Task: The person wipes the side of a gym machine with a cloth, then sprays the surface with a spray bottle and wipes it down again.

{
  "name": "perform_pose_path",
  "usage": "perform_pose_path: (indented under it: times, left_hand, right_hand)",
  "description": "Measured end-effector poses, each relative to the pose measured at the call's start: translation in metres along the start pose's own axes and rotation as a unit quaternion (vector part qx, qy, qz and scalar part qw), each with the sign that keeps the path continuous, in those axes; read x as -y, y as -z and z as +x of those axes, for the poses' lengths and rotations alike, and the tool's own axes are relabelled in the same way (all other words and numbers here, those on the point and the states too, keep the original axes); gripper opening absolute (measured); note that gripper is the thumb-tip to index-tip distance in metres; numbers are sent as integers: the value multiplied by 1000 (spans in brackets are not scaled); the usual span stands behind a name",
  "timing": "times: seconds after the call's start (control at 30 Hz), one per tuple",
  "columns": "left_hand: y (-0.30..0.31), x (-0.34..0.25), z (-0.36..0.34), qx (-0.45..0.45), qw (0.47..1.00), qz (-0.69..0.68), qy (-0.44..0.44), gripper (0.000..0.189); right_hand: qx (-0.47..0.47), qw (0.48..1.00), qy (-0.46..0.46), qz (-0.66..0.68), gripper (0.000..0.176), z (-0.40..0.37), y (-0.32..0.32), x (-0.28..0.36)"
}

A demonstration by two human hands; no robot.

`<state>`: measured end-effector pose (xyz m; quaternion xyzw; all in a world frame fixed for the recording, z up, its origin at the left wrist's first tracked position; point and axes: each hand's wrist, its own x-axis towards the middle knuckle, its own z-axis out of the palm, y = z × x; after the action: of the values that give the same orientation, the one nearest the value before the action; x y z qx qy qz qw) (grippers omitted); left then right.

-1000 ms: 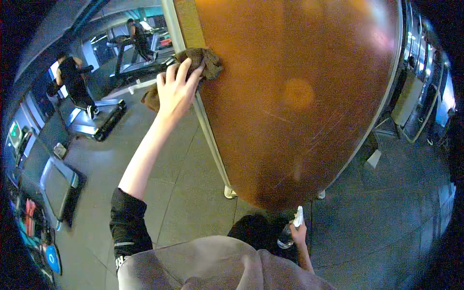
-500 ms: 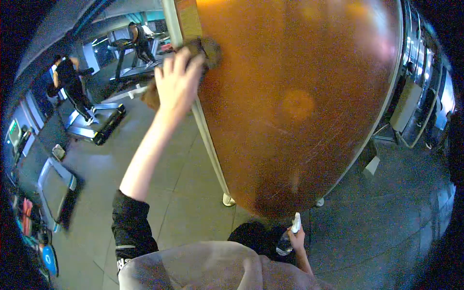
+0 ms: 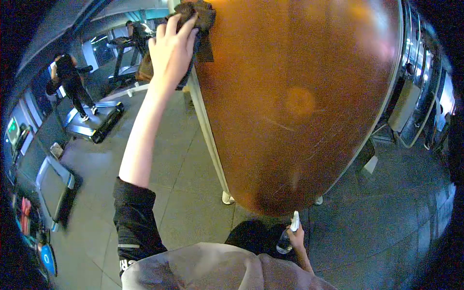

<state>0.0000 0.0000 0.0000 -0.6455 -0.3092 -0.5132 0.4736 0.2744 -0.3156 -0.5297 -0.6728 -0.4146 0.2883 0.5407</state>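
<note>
The dark brown cloth is bunched up at the far L edge of the big orange-brown panel, part of it lying over the pale frame. The L hand is on it: fingers a bit apart, curled over the cloth & clamped down on it; can't make out the thumb. Arm's stretched well fwd, black sleeve pushed up nr the elbow.

The R hand is down low by the person's body, just off the panel's near end, wrapped round a clear spray bottle w/ a white trigger head, nozzle up. Can't tell if any finger's squeezing the trigger.

Panel's glossy, w/ a few pale scratches & bright reflections. 2 white feet show at the frame's near end, on the dark tiled floor.

Further off on the L, 1 person in black is on a treadmill, another on a 2nd machine behind. Nr the wall, a blue disc & some red gear.
</note>
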Motion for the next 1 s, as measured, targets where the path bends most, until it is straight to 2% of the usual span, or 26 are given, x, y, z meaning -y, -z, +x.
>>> perform_pose_path:
  times: [0.1, 0.13, 0.17, 0.23, 0.33, 0.37, 0.4, 0.47, 0.57, 0.6, 0.63, 0.67, 0.73, 0.8, 0.87, 0.9, 0.93, 1.0]
  left_hand:
    - [11, -16, -32, 32, 999, -3, -41, 29]
    - [18, -26, -55, 69, 997, -9, -42, 30]
    - [20, -35, -81, 70, 996, -3, -52, 32]
    - [19, -45, -104, 85, 995, -50, -27, 32]
    - [18, -42, -84, 70, 997, -22, -12, 29]
    - [13, -40, -70, 59, 997, -52, 28, 27]
    - [6, -35, -50, 30, 994, -95, 39, 27]
    - [-6, -20, -2, -18, 985, -160, 57, 28]
    - [-8, -11, 59, -37, 976, -182, 113, 29]
    - [9, -23, 69, -73, 969, -213, 105, 33]
    - [-1, -31, 66, -106, 969, -182, 128, 33]
    - [-2, -41, 60, -139, 965, -189, 121, 32]
    - [-19, -55, 35, -188, 963, -163, 101, 29]
    - [-1, -97, -2, -153, 966, -199, 65, 33]
    - [9, -134, -46, -121, 979, -163, -25, 41]
    - [3, -148, -64, -182, 968, -150, -82, 35]
    - [7, -155, -77, -158, 968, -154, -120, 20]
    - [6, -147, -65, -148, 963, -169, -149, 31]
  right_hand:
    - [-5, 999, -15, 29, 49, 0, -15, 3]
    - [-3, 999, -12, 45, 52, -6, -13, 1]
    - [-2, 998, -10, 63, 56, -13, -11, -1]
    - [8, 999, -8, 52, 54, -8, -13, -2]
    - [4, 1000, 1, 8, 51, -12, -8, -24]
    - [-9, 1000, 14, -16, 49, -11, -8, -32]
    - [-2, 1000, -10, 19, 51, -13, -7, -25]
    - [-18, 1000, -5, 5, 51, -13, -8, -27]
    - [-8, 1000, -1, -15, 47, -11, -5, -4]
    - [-26, 999, 31, -6, 47, -11, -6, -4]
    - [-42, 997, 62, 4, 48, -11, -6, -4]
    - [-31, 997, 12, 67, 48, -10, -7, -12]
    - [-35, 998, 17, 39, 47, -9, -5, -15]
    - [-41, 999, 25, 16, 47, -5, -7, -14]
    - [-16, 999, -3, 33, 52, -7, -5, -14]
    - [-18, 999, -4, 34, 52, -6, -6, -14]
    - [-19, 1000, -8, 11, 53, -6, -8, -14]
    - [-21, 1000, -12, -14, 53, -7, -8, -23]
